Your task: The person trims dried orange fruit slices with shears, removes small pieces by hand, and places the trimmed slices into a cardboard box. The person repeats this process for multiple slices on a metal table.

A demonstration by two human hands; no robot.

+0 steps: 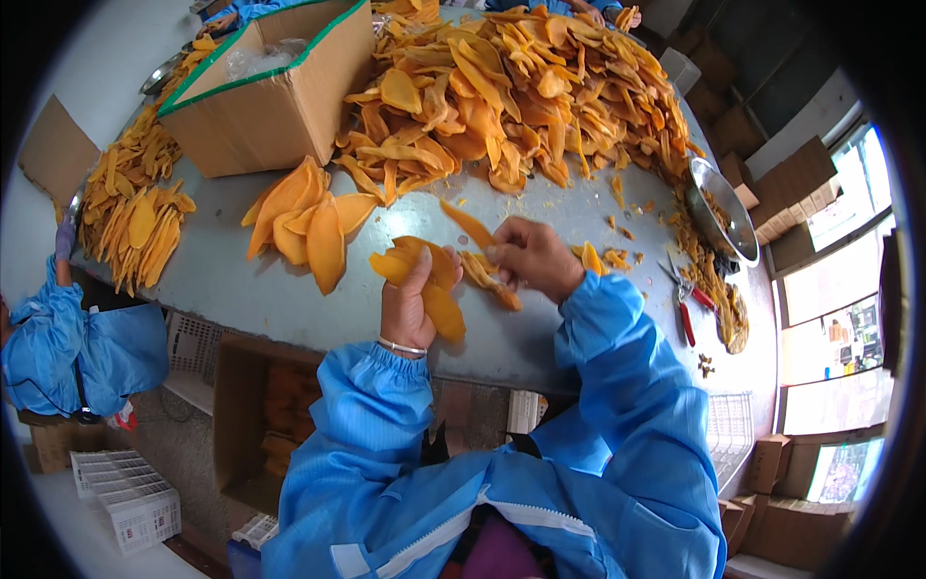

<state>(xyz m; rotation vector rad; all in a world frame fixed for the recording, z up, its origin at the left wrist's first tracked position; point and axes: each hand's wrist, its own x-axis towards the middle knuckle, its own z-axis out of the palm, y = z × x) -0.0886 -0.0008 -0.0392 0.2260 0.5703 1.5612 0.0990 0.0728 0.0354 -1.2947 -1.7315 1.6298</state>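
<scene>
My left hand [411, 307] is closed on several orange dried fruit slices [445, 311], which look like dried mango, fanned over its palm. Just to its right, my right hand [534, 257] pinches a long narrow slice [469, 223] between thumb and fingers. Under and beside that hand, small strips [486, 279] lie on the metal tabletop. To the left rests a loose bunch of broad slices [311, 224]. A large heap of slices [499, 94] fills the far side. Red-handled shears [684, 293] lie on the right, their blades pointing away.
A cardboard box with green tape [246, 123] stands on the table at the left. A steel bowl [723, 210] sits at the right edge beside brown scraps [732, 318]. At far left is a co-worker [108, 347]. An open carton [239, 420] holding orange pieces stands below the table edge.
</scene>
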